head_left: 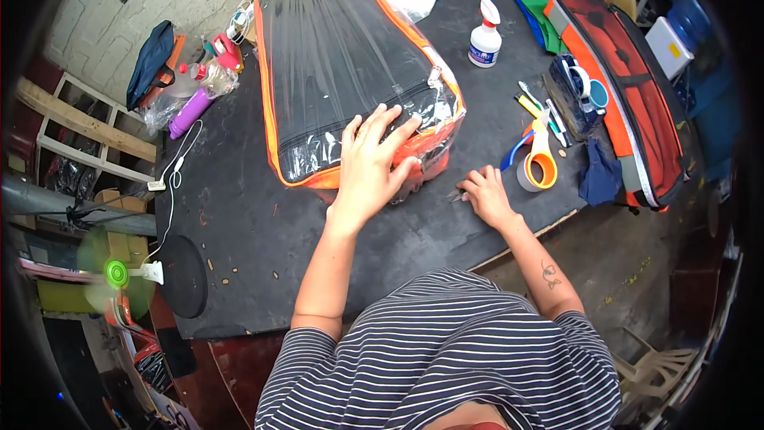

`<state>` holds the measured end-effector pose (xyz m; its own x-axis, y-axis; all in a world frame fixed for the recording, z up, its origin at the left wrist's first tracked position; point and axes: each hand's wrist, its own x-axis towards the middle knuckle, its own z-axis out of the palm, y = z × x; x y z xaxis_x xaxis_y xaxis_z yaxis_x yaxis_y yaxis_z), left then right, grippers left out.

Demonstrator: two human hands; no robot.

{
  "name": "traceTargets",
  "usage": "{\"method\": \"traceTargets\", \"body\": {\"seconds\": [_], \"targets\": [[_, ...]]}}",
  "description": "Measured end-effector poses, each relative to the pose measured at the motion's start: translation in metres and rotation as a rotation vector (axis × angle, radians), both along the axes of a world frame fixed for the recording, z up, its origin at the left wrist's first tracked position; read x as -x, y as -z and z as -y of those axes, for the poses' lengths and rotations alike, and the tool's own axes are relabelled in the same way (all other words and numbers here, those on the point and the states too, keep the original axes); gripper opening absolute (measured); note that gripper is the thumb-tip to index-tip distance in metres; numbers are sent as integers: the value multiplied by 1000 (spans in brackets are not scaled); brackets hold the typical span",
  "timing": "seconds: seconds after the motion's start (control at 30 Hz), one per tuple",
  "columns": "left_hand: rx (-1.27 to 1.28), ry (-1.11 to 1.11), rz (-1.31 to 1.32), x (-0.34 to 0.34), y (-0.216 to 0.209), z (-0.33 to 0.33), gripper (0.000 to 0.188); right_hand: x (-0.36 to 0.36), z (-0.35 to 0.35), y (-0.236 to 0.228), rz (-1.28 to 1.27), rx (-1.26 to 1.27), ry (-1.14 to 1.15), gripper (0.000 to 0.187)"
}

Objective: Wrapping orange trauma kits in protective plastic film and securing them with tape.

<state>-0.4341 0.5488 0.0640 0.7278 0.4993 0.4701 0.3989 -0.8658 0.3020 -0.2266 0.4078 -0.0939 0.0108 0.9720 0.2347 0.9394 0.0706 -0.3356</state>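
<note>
A large black bag with orange edging (334, 56), with clear, wrinkled plastic over its top, lies on the dark table. My left hand (368, 163) rests on its near end with the fingers spread, close to the zipper. To the right of the bag, my right hand (487, 195) is down on the tabletop with its fingers curled. A small pointed metal tool (457, 195) pokes out from under those fingers; most of it is hidden, so its exact kind does not show.
Right of my right hand lie a tape roll (537, 171), orange-handled scissors (540, 134), pens and a navy cloth (601, 173). A red and black bag (625, 87) stands beyond them. Farther back is a spray bottle (485, 36). A fan (117, 273) spins at the left.
</note>
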Motion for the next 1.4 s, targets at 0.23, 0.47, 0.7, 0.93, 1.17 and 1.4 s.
{"method": "traceTargets", "body": {"seconds": [0.23,0.47,0.7,0.93,1.17,1.4], "targets": [[39,25,-7,4,2,-2,52,39,-16,-54,-480,-527,281,16],[36,21,11,1,2,0,50,66,-40,-116,-115,-660,208,12],[35,14,23,3,3,-1,50,67,-47,-121,-51,-670,220,13],[42,15,36,2,3,-1,49,70,-47,-122,-26,-654,220,12],[34,19,34,3,3,-2,48,69,-49,-122,15,-627,219,12],[36,14,32,3,3,-1,48,63,-56,-121,-57,-643,122,16]]}}
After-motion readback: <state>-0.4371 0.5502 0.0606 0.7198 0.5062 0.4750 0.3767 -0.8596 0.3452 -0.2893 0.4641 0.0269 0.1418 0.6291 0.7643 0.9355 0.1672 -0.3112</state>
